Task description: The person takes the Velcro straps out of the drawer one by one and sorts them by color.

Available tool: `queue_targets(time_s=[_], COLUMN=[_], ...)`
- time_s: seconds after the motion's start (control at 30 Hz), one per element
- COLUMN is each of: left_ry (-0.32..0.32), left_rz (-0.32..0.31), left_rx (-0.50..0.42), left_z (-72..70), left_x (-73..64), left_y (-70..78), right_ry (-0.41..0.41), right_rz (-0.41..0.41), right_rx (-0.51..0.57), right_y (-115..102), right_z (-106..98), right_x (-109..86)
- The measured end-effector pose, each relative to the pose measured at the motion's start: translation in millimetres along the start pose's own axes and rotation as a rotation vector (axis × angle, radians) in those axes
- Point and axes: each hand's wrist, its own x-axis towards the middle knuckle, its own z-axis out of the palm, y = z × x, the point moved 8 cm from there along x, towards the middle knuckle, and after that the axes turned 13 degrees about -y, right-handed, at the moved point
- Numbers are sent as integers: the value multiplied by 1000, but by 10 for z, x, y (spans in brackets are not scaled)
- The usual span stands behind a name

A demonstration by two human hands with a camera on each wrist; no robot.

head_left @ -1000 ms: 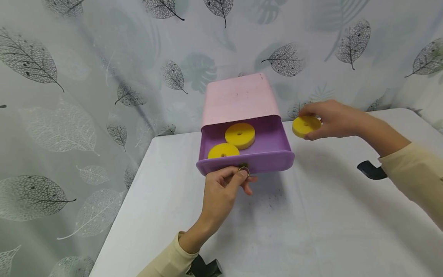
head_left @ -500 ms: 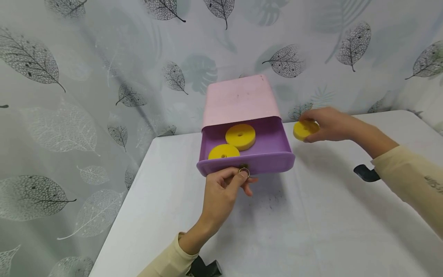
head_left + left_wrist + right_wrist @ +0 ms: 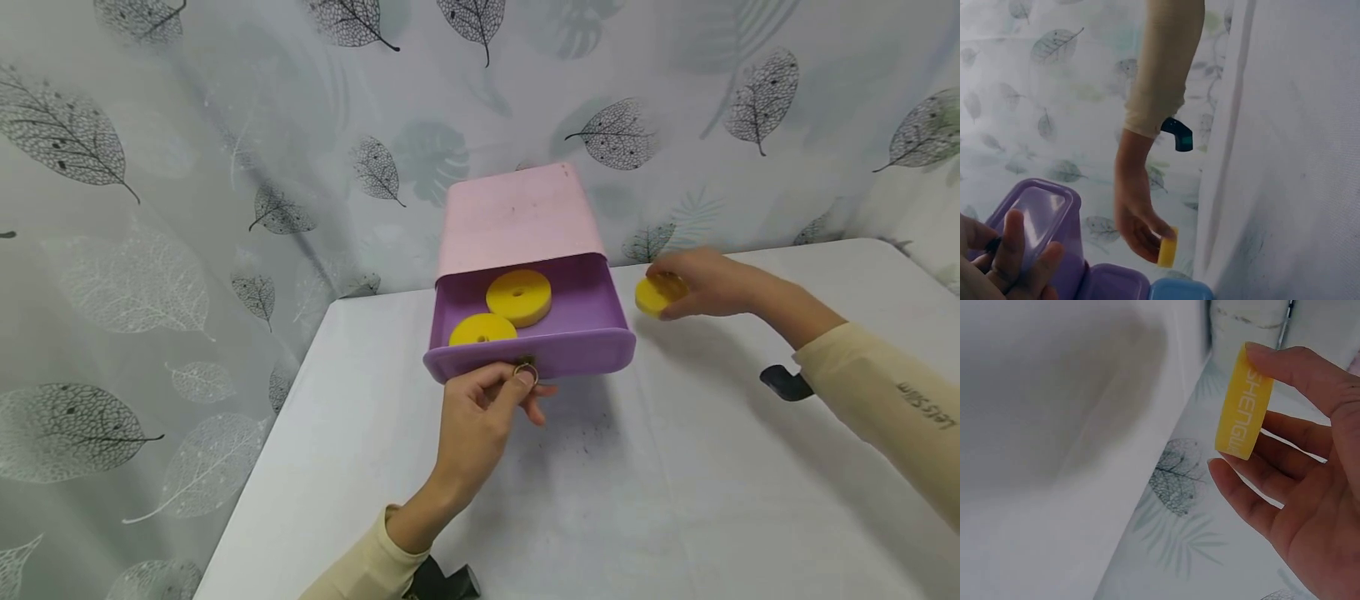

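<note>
A pink-topped drawer chest (image 3: 520,208) stands at the back of the table, its purple top drawer (image 3: 592,354) pulled out. Inside the drawer lie two yellow discs with centre holes, a rear disc (image 3: 519,297) overlapping a front disc (image 3: 480,328). My left hand (image 3: 480,421) pinches the ring pull (image 3: 527,372) on the drawer front. To the right of the chest, my right hand (image 3: 712,283) holds another yellow disc (image 3: 660,297) by its edges above the table. White lettering shows on the rim of this yellow disc (image 3: 1244,403) in the right wrist view.
Below the pulled-out drawer, the left wrist view shows a shut purple drawer (image 3: 1114,284) and a blue drawer (image 3: 1180,290). A leaf-patterned curtain (image 3: 300,150) hangs behind the white table (image 3: 675,500). Black wrist mounts (image 3: 784,383) stick out at the sleeves.
My right hand, still holding the yellow disc, has come down slightly and a little to the left. The left hand, the drawer and the two discs inside stay as they were.
</note>
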Motion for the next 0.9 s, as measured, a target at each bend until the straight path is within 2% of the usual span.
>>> queue_targets(time_s=[0.3, 0.47, 0.9], left_ry=[2, -1, -1], left_rz=[0, -1, -4], left_rx=[8, 1, 4], left_z=[-9, -2, 7], left_x=[-1, -3, -1], left_y=[-10, -1, -4], right_ry=[-42, -72, -112], right_rz=[39, 53, 82], right_rx=[60, 51, 59], right_y=[202, 312, 421], right_z=[141, 242, 379], right_x=[40, 49, 84])
